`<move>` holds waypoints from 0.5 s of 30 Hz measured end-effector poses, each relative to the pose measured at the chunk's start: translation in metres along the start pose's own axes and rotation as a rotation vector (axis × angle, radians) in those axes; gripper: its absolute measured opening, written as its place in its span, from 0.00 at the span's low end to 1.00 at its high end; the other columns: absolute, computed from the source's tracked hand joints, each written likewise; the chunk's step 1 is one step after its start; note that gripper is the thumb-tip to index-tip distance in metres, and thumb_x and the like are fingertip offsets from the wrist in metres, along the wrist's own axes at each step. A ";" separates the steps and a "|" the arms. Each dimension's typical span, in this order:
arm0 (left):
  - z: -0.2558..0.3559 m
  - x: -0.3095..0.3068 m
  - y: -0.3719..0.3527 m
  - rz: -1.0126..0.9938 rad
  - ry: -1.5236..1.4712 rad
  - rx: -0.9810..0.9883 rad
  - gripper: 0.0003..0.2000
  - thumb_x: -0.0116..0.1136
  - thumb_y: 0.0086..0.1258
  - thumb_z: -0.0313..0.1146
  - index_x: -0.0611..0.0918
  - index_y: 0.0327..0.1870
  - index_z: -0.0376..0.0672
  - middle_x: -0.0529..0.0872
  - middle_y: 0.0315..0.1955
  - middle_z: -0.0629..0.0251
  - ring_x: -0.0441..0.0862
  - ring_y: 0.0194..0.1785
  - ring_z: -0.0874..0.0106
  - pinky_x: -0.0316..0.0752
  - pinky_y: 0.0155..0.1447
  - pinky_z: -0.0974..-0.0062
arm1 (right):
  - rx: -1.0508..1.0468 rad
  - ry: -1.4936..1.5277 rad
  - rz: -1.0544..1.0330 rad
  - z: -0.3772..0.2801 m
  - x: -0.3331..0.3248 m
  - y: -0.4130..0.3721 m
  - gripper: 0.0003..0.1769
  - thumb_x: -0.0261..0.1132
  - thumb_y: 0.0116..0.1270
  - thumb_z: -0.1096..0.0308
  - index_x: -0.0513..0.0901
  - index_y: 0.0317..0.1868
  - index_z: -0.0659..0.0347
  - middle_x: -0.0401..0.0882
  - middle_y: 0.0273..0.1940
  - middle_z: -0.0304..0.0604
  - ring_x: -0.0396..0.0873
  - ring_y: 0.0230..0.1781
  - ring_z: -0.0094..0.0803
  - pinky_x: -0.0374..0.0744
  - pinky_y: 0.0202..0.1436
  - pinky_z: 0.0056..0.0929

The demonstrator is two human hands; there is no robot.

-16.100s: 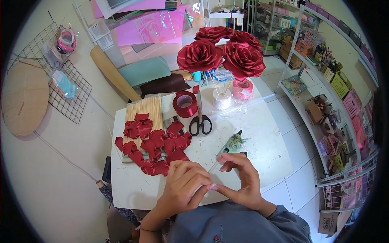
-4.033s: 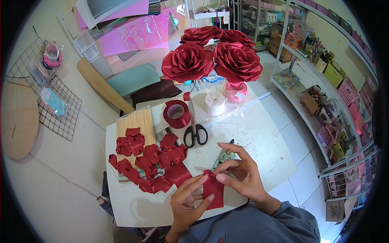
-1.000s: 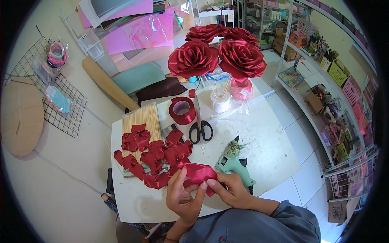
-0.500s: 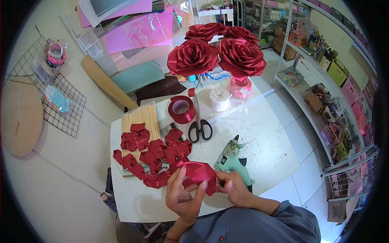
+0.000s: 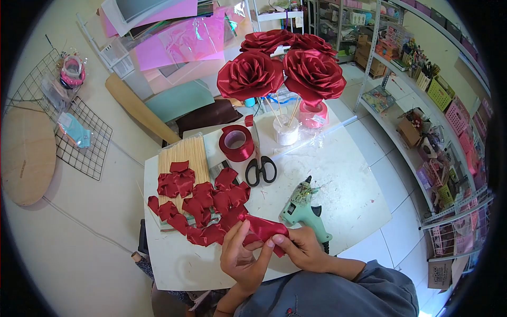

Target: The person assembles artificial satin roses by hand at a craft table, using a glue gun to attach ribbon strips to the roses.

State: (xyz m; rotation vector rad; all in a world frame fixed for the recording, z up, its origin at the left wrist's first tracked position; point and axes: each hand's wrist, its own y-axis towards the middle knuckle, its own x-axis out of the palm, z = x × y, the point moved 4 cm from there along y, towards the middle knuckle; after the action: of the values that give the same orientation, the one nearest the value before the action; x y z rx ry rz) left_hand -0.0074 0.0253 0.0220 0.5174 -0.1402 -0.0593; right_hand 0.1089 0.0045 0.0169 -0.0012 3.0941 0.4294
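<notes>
Lettering and marks in view; no word, number or brand legible with certainty. Lower right: on cardboard box point(image 5: 440, 274), dark printed lettering, too small and blurred to read. Far left: on oval wooden board point(image 5: 31, 145), small dark mark, unreadable at this size. Bottom edge: on grey garment point(image 5: 351, 291), small mark with red, indecipherable. Upper left: on pale sheet point(image 5: 121, 62), faint grey print-like marks, likewise too fine to read.
</notes>
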 end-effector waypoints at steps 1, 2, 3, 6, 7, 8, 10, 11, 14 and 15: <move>0.000 0.000 0.000 0.004 0.008 0.004 0.24 0.60 0.47 0.14 0.69 0.49 0.27 0.67 0.49 0.51 0.74 0.46 0.69 0.79 0.40 0.82 | 0.009 -0.001 -0.015 0.000 0.000 0.000 0.11 0.52 0.64 0.68 0.76 0.33 0.69 0.69 0.15 0.42 0.64 0.13 0.24 0.63 0.18 0.22; 0.000 0.000 0.000 0.007 0.016 0.007 0.24 0.60 0.47 0.13 0.69 0.49 0.27 0.67 0.49 0.51 0.74 0.46 0.69 0.79 0.40 0.82 | 0.018 -0.001 -0.029 0.001 0.000 0.000 0.11 0.52 0.65 0.68 0.76 0.34 0.69 0.69 0.15 0.41 0.64 0.14 0.23 0.64 0.18 0.22; 0.000 -0.001 0.000 0.007 0.016 0.007 0.24 0.60 0.47 0.13 0.69 0.49 0.27 0.67 0.49 0.51 0.74 0.46 0.69 0.79 0.40 0.82 | 0.018 -0.001 -0.029 0.001 -0.001 0.000 0.11 0.52 0.65 0.68 0.76 0.34 0.69 0.69 0.15 0.41 0.64 0.14 0.23 0.64 0.18 0.22; 0.002 -0.001 0.002 0.009 0.044 0.031 0.25 0.60 0.47 0.13 0.69 0.50 0.27 0.67 0.49 0.51 0.73 0.47 0.68 0.79 0.41 0.81 | 0.029 0.165 -0.085 0.005 -0.001 -0.001 0.14 0.51 0.65 0.64 0.75 0.37 0.68 0.70 0.18 0.39 0.64 0.17 0.20 0.64 0.21 0.20; 0.002 -0.001 0.002 0.018 0.028 0.024 0.25 0.60 0.47 0.13 0.69 0.50 0.27 0.66 0.49 0.51 0.73 0.48 0.67 0.79 0.42 0.80 | 0.010 0.204 -0.087 0.006 -0.003 -0.001 0.15 0.51 0.65 0.62 0.74 0.39 0.68 0.70 0.19 0.38 0.64 0.18 0.19 0.64 0.22 0.19; 0.002 -0.001 0.003 0.027 0.012 0.017 0.25 0.60 0.46 0.13 0.69 0.50 0.27 0.66 0.49 0.51 0.73 0.48 0.67 0.79 0.42 0.79 | -0.008 0.243 -0.088 0.006 -0.004 -0.002 0.17 0.51 0.65 0.60 0.74 0.41 0.68 0.70 0.19 0.37 0.64 0.19 0.18 0.64 0.23 0.18; 0.002 -0.001 0.002 0.028 0.012 0.016 0.25 0.60 0.46 0.13 0.69 0.50 0.27 0.66 0.49 0.51 0.73 0.48 0.66 0.79 0.43 0.78 | 0.002 0.210 -0.094 0.004 -0.006 -0.002 0.18 0.51 0.65 0.59 0.74 0.42 0.68 0.70 0.20 0.37 0.64 0.19 0.18 0.64 0.23 0.18; 0.002 -0.001 0.002 0.029 0.013 0.016 0.25 0.59 0.47 0.13 0.69 0.50 0.27 0.66 0.49 0.51 0.73 0.48 0.65 0.79 0.43 0.77 | 0.011 0.178 -0.099 0.003 -0.007 -0.002 0.19 0.51 0.65 0.58 0.73 0.43 0.67 0.70 0.20 0.37 0.64 0.19 0.18 0.64 0.23 0.18; 0.001 0.000 0.001 -0.003 0.025 0.025 0.25 0.59 0.47 0.12 0.68 0.50 0.27 0.66 0.49 0.51 0.72 0.49 0.65 0.80 0.43 0.77 | 0.018 0.144 -0.034 0.008 -0.002 -0.003 0.16 0.52 0.65 0.61 0.74 0.42 0.68 0.70 0.18 0.37 0.63 0.18 0.18 0.63 0.21 0.18; 0.001 -0.001 0.001 -0.004 0.025 0.028 0.25 0.59 0.47 0.12 0.68 0.50 0.27 0.66 0.49 0.51 0.72 0.49 0.65 0.80 0.43 0.77 | 0.015 0.143 -0.035 0.007 -0.001 -0.003 0.16 0.52 0.65 0.61 0.74 0.42 0.68 0.70 0.18 0.37 0.63 0.18 0.18 0.63 0.21 0.18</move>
State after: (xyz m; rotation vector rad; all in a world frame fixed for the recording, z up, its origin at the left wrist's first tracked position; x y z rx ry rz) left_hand -0.0085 0.0255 0.0236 0.5466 -0.1160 -0.0545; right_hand 0.1102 0.0035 0.0089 -0.0891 3.2317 0.4237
